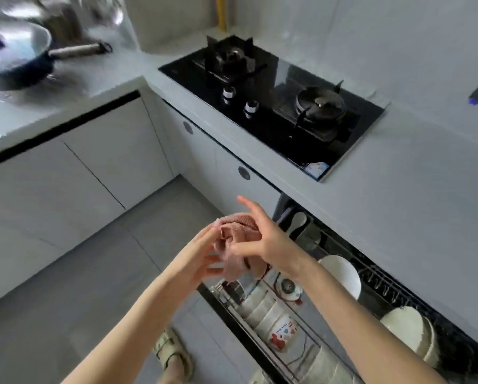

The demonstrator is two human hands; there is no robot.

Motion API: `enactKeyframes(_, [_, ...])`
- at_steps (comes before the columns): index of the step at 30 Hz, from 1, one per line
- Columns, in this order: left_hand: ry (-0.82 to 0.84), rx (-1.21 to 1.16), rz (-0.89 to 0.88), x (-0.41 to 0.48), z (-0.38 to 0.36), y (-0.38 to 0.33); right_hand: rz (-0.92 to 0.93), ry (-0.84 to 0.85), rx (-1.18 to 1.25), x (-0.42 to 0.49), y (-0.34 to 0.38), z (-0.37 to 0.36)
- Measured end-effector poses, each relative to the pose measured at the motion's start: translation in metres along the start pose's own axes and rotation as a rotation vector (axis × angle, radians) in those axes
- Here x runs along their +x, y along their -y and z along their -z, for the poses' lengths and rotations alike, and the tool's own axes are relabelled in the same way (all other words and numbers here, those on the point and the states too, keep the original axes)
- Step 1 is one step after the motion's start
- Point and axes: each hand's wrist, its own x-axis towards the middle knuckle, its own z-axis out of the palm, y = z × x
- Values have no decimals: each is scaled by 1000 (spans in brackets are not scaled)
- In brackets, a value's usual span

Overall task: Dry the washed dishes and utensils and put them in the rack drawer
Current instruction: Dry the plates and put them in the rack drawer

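Note:
A crumpled pink cloth (pixel 236 246) is held between both hands above the open rack drawer (pixel 226 309). My left hand (pixel 202 254) grips it from the left and below. My right hand (pixel 262 235) pinches it from the right with the index finger stretched out. Whether a utensil is wrapped inside the cloth is hidden. In the drawer stand a row of white bowls (pixel 262 306), a bowl with red and blue print (pixel 283 332), a large white bowl (pixel 343 274) and stacked white plates (pixel 409 328).
A black two-burner gas hob (pixel 271 106) is set in the grey counter above the drawer. A blue pan (pixel 13 59) with a long handle sits on the counter at the far left, near blurred metal pots. My sandalled foot (pixel 172 356) stands on the grey floor.

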Motion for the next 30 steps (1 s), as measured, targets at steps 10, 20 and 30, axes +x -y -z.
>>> enactKeyframes(10, [-425,-227,-516,-78,206,-126,269,-185,91,166,130,-204])
enactKeyframes(20, [-629,116,-565,-112,379,-210,96,122,348,302,214,-379])
enactKeyframes(30, [-889,-69,-402,-88,566,-274,245,198,191,480,261,-470])
